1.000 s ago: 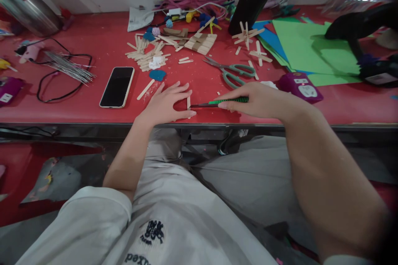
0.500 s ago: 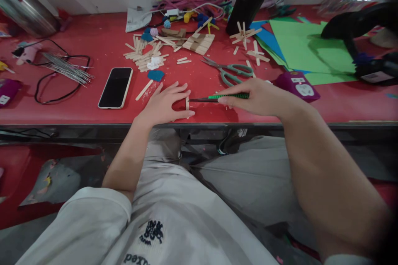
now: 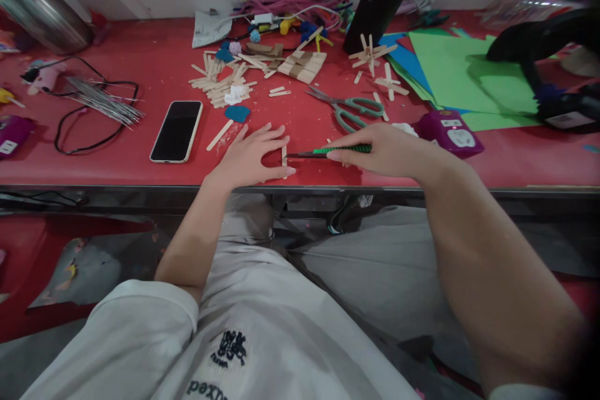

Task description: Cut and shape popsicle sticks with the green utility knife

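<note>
My left hand [image 3: 253, 155] lies low on the red table with its fingers spread. Its thumb and a fingertip hold down the two ends of a wooden craft stick [image 3: 284, 154], which stands crosswise to the table edge. My right hand [image 3: 382, 153] is closed around a green utility knife [image 3: 349, 149]. The dark blade reaches left, and its tip meets the stick between my left thumb and finger. Just beyond the knife lie grey-green scissors [image 3: 351, 109]. Left of my left hand is another craft stick [image 3: 219, 135], with a blue piece [image 3: 237, 114] at its upper end.
A phone [image 3: 177, 131] lies to the left, near bundled metal wires [image 3: 105, 102]. Loose craft sticks [image 3: 222, 84] are piled behind my hands. A black bottle [image 3: 382, 0], green paper [image 3: 469, 69] and a purple box [image 3: 450, 132] stand or lie to the right.
The knife and my right hand have shifted very slightly, with the blade tip a little lower along the stick. My left hand keeps its place.
</note>
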{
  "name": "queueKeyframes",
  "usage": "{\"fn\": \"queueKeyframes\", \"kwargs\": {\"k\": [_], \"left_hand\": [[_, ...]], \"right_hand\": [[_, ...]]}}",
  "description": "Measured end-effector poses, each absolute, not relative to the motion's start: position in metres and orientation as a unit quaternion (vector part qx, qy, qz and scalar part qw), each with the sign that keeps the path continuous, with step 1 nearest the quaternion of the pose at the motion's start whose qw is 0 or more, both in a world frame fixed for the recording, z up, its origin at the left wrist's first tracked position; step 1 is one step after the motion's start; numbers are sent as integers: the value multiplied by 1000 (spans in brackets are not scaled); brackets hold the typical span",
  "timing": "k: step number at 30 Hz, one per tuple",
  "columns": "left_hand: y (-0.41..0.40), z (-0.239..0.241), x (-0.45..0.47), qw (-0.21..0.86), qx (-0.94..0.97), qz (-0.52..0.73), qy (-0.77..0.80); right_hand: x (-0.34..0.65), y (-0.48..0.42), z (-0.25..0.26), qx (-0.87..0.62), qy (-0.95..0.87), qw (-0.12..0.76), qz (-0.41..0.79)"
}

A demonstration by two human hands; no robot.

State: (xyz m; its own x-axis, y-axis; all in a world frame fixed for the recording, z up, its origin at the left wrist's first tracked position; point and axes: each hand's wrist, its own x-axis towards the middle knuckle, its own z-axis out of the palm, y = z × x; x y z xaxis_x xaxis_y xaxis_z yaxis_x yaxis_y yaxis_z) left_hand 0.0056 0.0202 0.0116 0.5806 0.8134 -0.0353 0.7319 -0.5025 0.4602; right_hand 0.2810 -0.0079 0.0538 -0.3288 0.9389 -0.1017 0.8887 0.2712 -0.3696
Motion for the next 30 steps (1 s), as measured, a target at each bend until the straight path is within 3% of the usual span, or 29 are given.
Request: {"fn": "queueKeyframes", "kwargs": {"k": [30], "left_hand": [[21, 12, 7, 217, 863, 87, 448]], "right_hand": [[286, 1, 46, -568, -791, 78, 213]]}}
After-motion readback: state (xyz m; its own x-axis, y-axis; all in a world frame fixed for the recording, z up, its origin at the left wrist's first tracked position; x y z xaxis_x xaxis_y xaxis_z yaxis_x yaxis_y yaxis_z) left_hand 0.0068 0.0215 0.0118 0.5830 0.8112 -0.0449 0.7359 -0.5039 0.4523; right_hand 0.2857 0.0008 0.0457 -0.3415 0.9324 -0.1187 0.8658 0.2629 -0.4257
